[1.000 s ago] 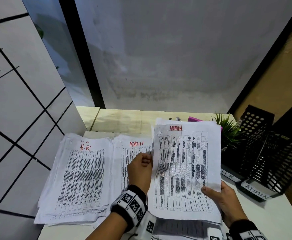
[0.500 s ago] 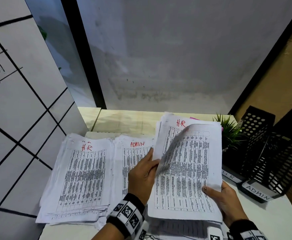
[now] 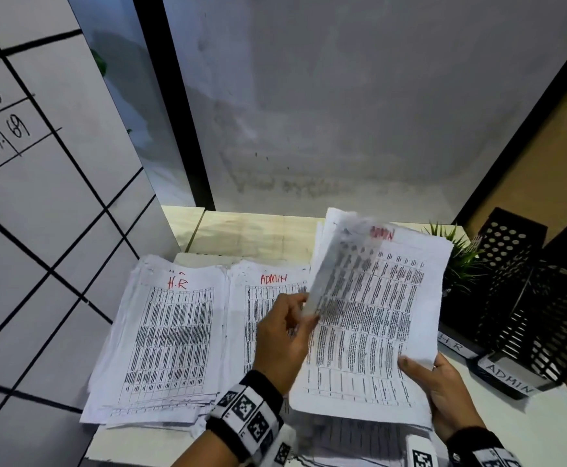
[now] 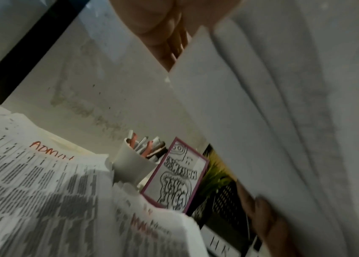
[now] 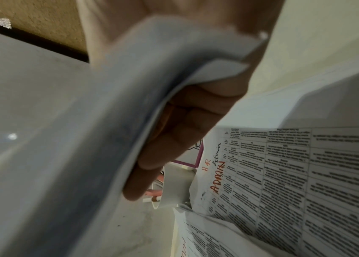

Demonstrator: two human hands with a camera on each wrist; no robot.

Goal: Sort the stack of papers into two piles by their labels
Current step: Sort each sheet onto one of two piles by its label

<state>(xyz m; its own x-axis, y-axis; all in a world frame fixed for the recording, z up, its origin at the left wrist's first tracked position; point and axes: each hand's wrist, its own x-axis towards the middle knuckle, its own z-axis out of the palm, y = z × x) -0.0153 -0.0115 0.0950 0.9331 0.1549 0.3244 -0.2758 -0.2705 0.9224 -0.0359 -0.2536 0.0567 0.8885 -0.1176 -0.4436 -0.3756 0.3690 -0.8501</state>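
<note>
Thin white printed sheets, covered in dense black tables, make up everything on the white desk. The right hand grips the held stack at its lower right corner, thumb on top and fingers curled beneath; the top page shows a red "ADMIN". The left hand pinches the left edge of a loose sheet, which stands lifted and curved off the stack, too motion-blurred to read its label. On the desk lie two flat, ragged-edged piles side by side, their edges touching: the HR pile on the left and the ADMIN pile in the middle, partly hidden behind the left hand. Two black perforated metal trays (tagged "H R" and "ADMIN" on white strips) stand at the right, beside a small spiky green plant. The left wrist view shows a white cup of pens and a purple-framed card behind the stack. The HR pile overhangs the desk's left edge, near the tiled wall. Bare wood shows beyond the piles.
</note>
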